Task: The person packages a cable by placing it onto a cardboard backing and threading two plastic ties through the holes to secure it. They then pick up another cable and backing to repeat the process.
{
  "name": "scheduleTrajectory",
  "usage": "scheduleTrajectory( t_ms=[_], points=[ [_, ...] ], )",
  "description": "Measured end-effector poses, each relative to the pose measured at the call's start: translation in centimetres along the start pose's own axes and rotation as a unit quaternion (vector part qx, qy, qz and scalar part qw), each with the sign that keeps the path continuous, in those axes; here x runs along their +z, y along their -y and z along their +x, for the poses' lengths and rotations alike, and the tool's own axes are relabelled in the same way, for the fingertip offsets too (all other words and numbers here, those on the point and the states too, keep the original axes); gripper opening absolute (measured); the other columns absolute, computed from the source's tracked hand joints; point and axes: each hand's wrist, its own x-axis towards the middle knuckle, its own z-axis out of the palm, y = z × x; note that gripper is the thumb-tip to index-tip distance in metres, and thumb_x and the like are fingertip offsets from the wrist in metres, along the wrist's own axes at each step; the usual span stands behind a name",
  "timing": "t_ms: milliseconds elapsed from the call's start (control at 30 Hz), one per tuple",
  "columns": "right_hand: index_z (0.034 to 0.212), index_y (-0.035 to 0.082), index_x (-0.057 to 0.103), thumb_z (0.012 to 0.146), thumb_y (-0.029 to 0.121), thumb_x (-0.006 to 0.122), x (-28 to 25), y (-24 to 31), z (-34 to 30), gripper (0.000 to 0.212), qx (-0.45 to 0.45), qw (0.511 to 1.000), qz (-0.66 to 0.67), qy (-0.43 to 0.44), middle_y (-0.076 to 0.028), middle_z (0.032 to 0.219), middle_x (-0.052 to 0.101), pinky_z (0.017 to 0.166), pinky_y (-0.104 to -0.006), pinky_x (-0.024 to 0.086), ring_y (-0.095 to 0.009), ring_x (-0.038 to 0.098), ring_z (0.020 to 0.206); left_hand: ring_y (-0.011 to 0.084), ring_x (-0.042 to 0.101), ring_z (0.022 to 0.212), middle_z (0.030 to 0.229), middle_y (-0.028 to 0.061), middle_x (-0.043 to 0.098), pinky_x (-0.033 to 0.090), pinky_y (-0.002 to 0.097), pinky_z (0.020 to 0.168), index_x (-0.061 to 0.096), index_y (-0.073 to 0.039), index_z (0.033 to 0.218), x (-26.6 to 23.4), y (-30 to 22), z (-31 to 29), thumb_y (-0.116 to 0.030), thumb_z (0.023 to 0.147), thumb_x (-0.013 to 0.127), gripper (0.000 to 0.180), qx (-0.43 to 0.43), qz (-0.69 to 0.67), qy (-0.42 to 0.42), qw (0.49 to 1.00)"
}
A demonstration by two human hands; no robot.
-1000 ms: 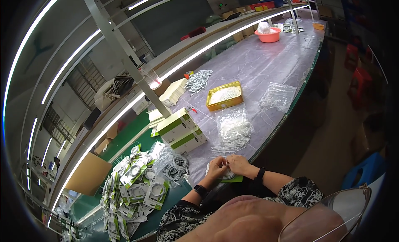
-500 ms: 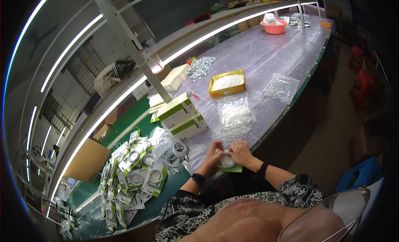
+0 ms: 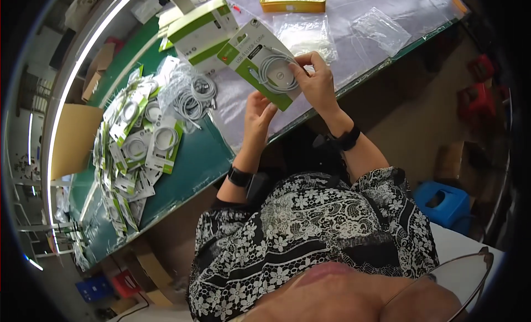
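A white and green cable card (image 3: 243, 59) is lifted above the table edge, tilted, with a coiled grey cable (image 3: 264, 73) fastened to its front. My right hand (image 3: 316, 81) pinches the card's right edge, thumb in front by the coil; its other fingers are partly behind. Just below the card's lower left edge is my left hand (image 3: 259, 114), cupped with thumb and fingers apart. Its fingertips come close to the card or touch it; I cannot tell which. Beyond the card lies a clear bag of thin white strips (image 3: 304, 37) on the table.
Several carded cables (image 3: 133, 147) are heaped at left, beside loose grey coiled cables (image 3: 193, 98). White and green boxes (image 3: 204, 26) stand behind them. A yellow tray (image 3: 293, 5) of white bits and a clear plastic bag (image 3: 381, 30) lie farther off. A blue stool (image 3: 442, 203) is at right.
The card has risen off the table edge and now faces up toward me in my right hand. My left hand has come away from the coil to below the card. The view has tilted down.
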Motion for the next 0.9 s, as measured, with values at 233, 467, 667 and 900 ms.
scheduleTrajectory(
  t_ms=[233, 467, 667, 900],
  points=[
    [0.108, 0.001, 0.055, 0.084, 0.013, 0.067, 0.8, 1.9, -2.3, 0.029, -0.05, 0.997, -0.065, 0.016, -0.006, 0.083, 0.058, 0.065, -0.0259, 0.048, -0.011, 0.055, 0.07, 0.0149, 0.054, 0.099, 0.111, 0.0076, 0.056, 0.043, 0.028, 0.088, 0.046, 0.0, 0.12, 1.7, 0.2, 0.2, -0.013, 0.09, 0.057, 0.035, 0.014, -0.006, -0.048, 0.999],
    [0.123, 0.004, 0.048, 0.078, 0.016, 0.073, 0.0, 2.0, -1.5, 0.053, 0.016, 0.99, -0.08, 0.118, -0.01, 0.106, 0.047, 0.072, -0.0277, 0.049, -0.017, 0.054, 0.081, 0.0155, 0.052, 0.102, 0.113, 0.0086, 0.055, 0.043, 0.0286, 0.088, 0.044, 0.002, 0.122, 1.2, 0.9, 0.0, -0.012, 0.092, 0.052, 0.034, -0.013, 0.055, -0.037, 0.998],
    [0.126, 0.009, 0.047, 0.071, 0.021, 0.078, 0.7, 2.2, -1.4, 0.065, -0.156, 0.962, -0.182, 0.134, -0.013, 0.119, 0.036, 0.084, -0.0341, 0.049, -0.024, 0.051, 0.099, 0.0156, 0.054, 0.096, 0.109, 0.008, 0.055, 0.046, 0.0272, 0.081, 0.042, 0.001, 0.122, 1.5, 0.1, -0.5, -0.011, 0.091, 0.048, 0.034, 0.004, 0.185, -0.026, 0.982],
    [0.127, 0.009, 0.047, 0.074, 0.021, 0.075, 0.8, 1.4, -1.8, 0.061, -0.119, 0.952, -0.22, 0.174, -0.012, 0.123, 0.036, 0.089, -0.0349, 0.046, -0.026, 0.052, 0.105, 0.0171, 0.052, 0.102, 0.113, 0.0107, 0.053, 0.043, 0.029, 0.089, 0.041, 0.002, 0.123, 0.6, 2.1, -1.0, -0.009, 0.09, 0.047, 0.036, 0.055, 0.168, 0.002, 0.984]
  ],
)
